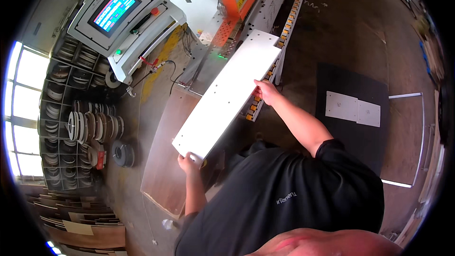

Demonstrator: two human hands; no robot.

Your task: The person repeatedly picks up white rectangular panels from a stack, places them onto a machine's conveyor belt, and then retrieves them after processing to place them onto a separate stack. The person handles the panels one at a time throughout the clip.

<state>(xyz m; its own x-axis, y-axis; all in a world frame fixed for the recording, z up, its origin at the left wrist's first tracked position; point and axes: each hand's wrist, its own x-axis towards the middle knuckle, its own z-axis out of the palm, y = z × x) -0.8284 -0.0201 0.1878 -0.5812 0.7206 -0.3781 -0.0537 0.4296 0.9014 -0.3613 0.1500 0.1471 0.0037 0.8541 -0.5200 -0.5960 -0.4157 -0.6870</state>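
Observation:
A long white panel with several small drilled holes lies slantwise in front of me, over a brown board and the infeed of a machine. At its near end my left hand grips the short edge, thumb on top. My right hand holds the long right edge around the middle, its fingers partly hidden under the panel. The far end, which shows a notched corner, reaches beside the orange machine guard and the roller track.
A control console with a lit screen stands at the far left. Edge-band rolls fill racks on the left, with a grey roll on the floor. Two white panels lie on a black board at right. A cable hangs near the console.

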